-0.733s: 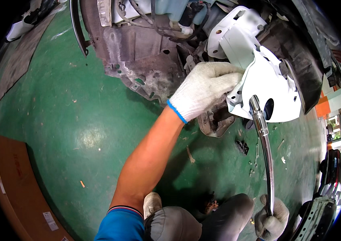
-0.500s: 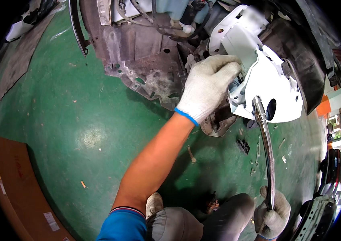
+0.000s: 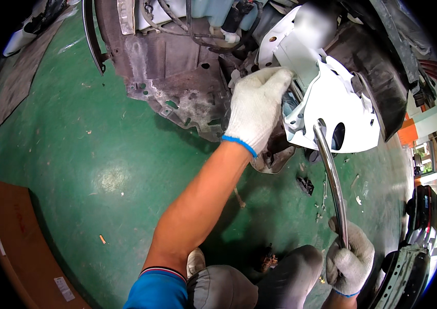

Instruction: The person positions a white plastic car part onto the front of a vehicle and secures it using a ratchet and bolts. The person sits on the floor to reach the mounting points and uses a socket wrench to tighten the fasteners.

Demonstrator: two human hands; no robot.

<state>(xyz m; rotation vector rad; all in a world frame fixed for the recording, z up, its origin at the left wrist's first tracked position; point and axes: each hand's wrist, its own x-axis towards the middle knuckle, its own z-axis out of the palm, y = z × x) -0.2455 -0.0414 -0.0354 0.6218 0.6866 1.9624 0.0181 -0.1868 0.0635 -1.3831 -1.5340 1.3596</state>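
Observation:
My right hand (image 3: 350, 257), in a white knit glove, is closed around the lower end of a long chrome socket wrench (image 3: 334, 180). The upper end of the wrench goes into a hole in a white-painted metal car body part (image 3: 350, 103). My left hand (image 3: 259, 100), gloved in white with a blue cuff, reaches to the left side of that part. Its fingers are bent together at the opening there, beside a short length of shiny metal (image 3: 297, 91) inside. What those fingertips pinch, if anything, is hidden.
A worn grey inner panel (image 3: 177, 98) with hoses hangs at the top left. Dark liner (image 3: 383, 77) curves at the right. On the green floor (image 3: 110, 180) lie a cardboard box (image 3: 17, 226), a small black piece (image 3: 305, 186) and a thin spanner (image 3: 324, 191). Dark car parts (image 3: 401, 278) stand lower right.
The wrench head, outside the hole before, has gone into it, and my right hand has moved up with it. The shiny metal now shows beside my left fingers, which have shifted slightly left.

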